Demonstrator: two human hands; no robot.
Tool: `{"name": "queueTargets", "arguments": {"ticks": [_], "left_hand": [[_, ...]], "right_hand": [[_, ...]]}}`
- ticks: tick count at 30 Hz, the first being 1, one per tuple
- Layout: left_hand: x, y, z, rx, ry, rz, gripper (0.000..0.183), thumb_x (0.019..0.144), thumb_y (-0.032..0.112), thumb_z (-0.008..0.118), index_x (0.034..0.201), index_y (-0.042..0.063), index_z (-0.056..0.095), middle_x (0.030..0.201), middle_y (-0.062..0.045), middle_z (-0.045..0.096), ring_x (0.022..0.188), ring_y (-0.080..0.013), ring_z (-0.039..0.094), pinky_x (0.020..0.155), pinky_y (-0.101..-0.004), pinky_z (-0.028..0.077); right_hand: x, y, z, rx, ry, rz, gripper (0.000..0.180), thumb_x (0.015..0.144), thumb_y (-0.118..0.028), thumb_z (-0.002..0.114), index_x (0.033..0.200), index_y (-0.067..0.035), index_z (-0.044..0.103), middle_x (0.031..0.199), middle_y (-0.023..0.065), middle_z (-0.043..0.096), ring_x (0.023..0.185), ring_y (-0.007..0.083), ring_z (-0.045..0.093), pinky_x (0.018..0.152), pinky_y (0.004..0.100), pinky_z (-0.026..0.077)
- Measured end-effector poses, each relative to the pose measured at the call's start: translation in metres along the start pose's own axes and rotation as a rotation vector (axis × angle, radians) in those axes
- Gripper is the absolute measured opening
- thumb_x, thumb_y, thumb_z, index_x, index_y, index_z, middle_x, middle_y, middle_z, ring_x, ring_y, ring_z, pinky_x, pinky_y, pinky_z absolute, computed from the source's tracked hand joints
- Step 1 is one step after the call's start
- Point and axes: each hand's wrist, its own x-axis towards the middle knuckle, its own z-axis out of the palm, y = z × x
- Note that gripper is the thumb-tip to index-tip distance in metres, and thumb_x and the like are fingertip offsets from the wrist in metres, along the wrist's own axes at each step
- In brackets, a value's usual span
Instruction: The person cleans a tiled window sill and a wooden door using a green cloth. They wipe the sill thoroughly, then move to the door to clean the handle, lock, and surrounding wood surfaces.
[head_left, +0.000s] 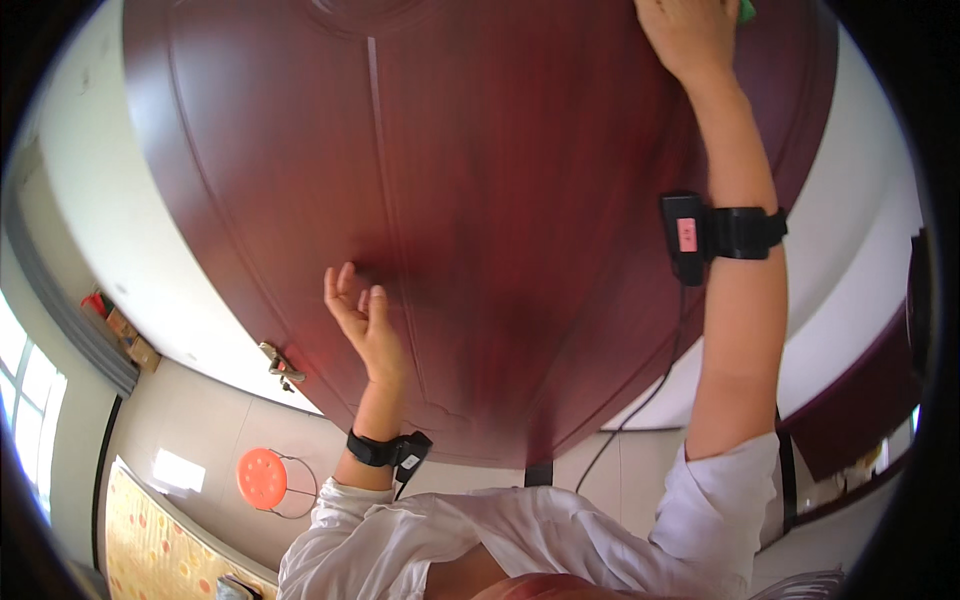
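Observation:
A dark red-brown panelled door (480, 225) fills the middle of the head view. High on its right side, at the top edge of the picture, my right hand (694, 34) is against the door. A small piece of a green item (746, 11), possibly a cloth, shows beside its fingers; the rest is hidden or cut off. My left hand (367, 322) is raised before the lower part of the door, fingers apart and holding nothing. Left of it, the door's metal lever handle (281, 364) has a key in the lock below.
An orange round stool (262, 478) with metal legs stands on the tiled floor (202, 405) at lower left. Near it is a yellow patterned surface (150, 525). Cardboard boxes (142, 354) sit by the grey curtain (64, 300). A black cable (637, 409) hangs from the right forearm's strapped device (682, 240).

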Motion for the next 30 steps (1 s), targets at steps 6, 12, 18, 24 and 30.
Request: {"name": "queueTargets", "arguments": {"ticks": [6, 12, 18, 24, 30], "left_hand": [[0.0, 0.002, -0.011, 0.001, -0.01, -0.056, 0.054, 0.085, 0.003, 0.048, 0.134, 0.007, 0.027, 0.129, -0.01, 0.041, 0.112, -0.016, 0.041, 0.095, -0.0302, 0.031], [-0.006, -0.005, -0.022, 0.028, -0.016, -0.088, 0.05, 0.087, 0.006, 0.047, 0.133, 0.007, 0.027, 0.127, -0.01, 0.043, 0.108, -0.0144, 0.042, 0.09, -0.0277, 0.034], [-0.016, -0.021, -0.043, 0.056, -0.016, -0.197, 0.049, 0.087, 0.007, 0.047, 0.132, 0.007, 0.029, 0.125, -0.01, 0.045, 0.107, -0.0155, 0.043, 0.09, -0.0287, 0.034], [-0.012, -0.026, -0.061, 0.089, 0.03, -0.121, 0.048, 0.088, 0.007, 0.046, 0.132, 0.006, 0.028, 0.125, -0.012, 0.045, 0.108, -0.0172, 0.044, 0.092, -0.0304, 0.035], [-0.016, -0.017, -0.071, 0.066, 0.187, -0.135, 0.046, 0.088, 0.006, 0.044, 0.131, 0.006, 0.027, 0.122, -0.012, 0.047, 0.111, -0.0188, 0.044, 0.094, -0.0343, 0.034]], "right_hand": [[-0.073, -0.018, 0.002, 0.045, -0.024, 0.071, 0.054, 0.085, -0.029, 0.046, 0.134, -0.011, 0.035, 0.134, 0.0218, 0.031, 0.126, 0.0386, 0.026, 0.102, 0.0525, 0.018], [-0.169, -0.045, -0.024, 0.093, -0.172, 0.221, 0.05, 0.081, -0.032, 0.051, 0.129, -0.019, 0.043, 0.138, 0.0155, 0.033, 0.129, 0.0352, 0.025, 0.1, 0.0562, 0.018], [-0.312, -0.112, -0.059, 0.159, -0.519, 0.352, 0.058, 0.074, -0.03, 0.057, 0.13, -0.021, 0.042, 0.132, 0.0204, 0.034, 0.125, 0.0445, 0.022, 0.096, 0.0633, 0.016], [-0.446, -0.147, -0.095, 0.198, -0.888, 0.201, 0.062, 0.069, -0.04, 0.064, 0.128, -0.032, 0.044, 0.12, 0.0155, 0.042, 0.122, 0.0432, 0.026, 0.093, 0.0662, 0.02], [-0.303, -0.072, -0.056, 0.139, -0.521, 0.258, 0.056, 0.07, -0.033, 0.06, 0.125, -0.033, 0.047, 0.127, 0.0208, 0.037, 0.122, 0.0465, 0.024, 0.096, 0.0665, 0.014]]}}
